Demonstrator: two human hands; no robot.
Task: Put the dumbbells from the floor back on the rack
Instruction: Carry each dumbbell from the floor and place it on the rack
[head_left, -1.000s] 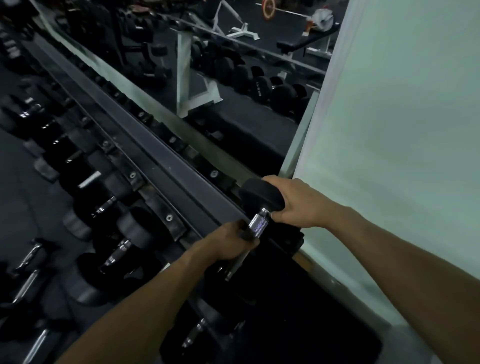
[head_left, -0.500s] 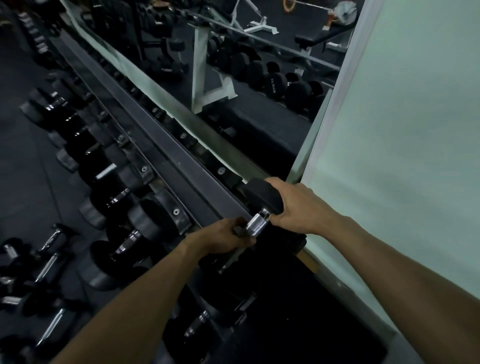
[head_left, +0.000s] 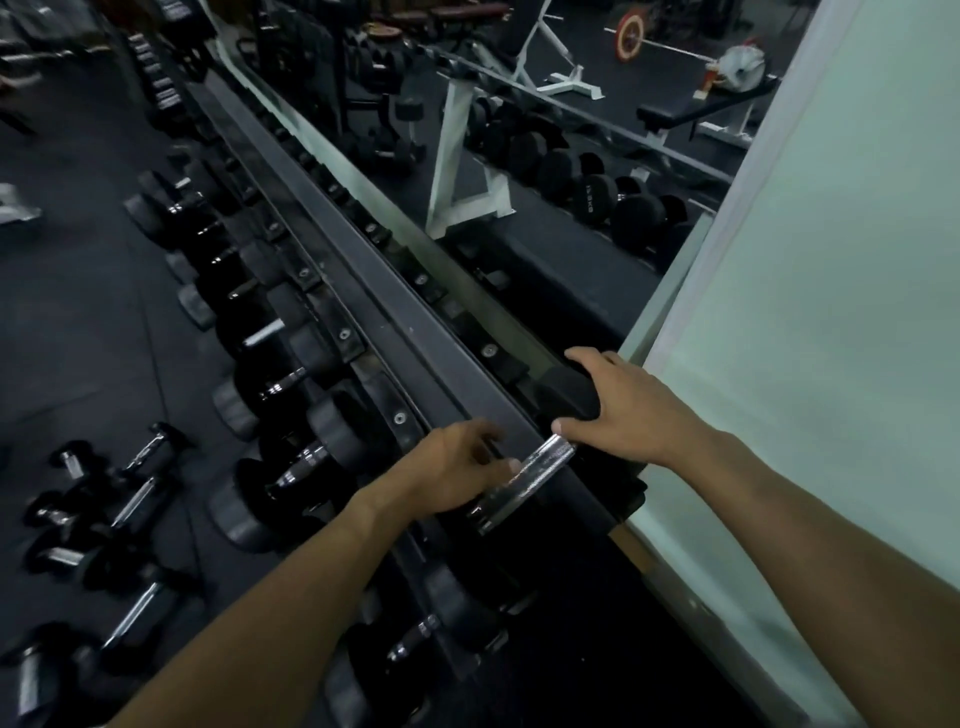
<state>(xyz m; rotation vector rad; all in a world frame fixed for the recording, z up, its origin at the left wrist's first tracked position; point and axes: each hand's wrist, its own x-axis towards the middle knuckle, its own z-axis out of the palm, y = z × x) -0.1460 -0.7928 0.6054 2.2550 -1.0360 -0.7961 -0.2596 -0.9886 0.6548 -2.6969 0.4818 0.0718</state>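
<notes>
On the dark rubber floor (head_left: 93, 322) at the far left lie several small dumbbells (head_left: 130, 499) with bright chrome handles and black ends, scattered at loose angles. Next to them the long black rack (head_left: 395, 312) runs diagonally up the view; its lower tier holds a row of round-headed black dumbbells (head_left: 291, 467), each seated in its own cradle with the chrome handle pointing outward. The upper rail is flat, matte metal studded with bolts.

The left hand (head_left: 452, 475) sits by the near part of a knurled chrome handle (head_left: 524, 480), fingers loosely curled and blurred; whether they actually clasp the bar cannot be told. That handle belongs to the dumbbell (head_left: 566, 395) resting on the rack's top tier at its right end. The right hand (head_left: 631, 408) wraps over the dumbbell's far black head, thumb and fingers curled round its smooth, rounded rubber. Further right stands a pale green wall (head_left: 831, 312), beside a mirror (head_left: 545, 156) reflecting more racks.
</notes>
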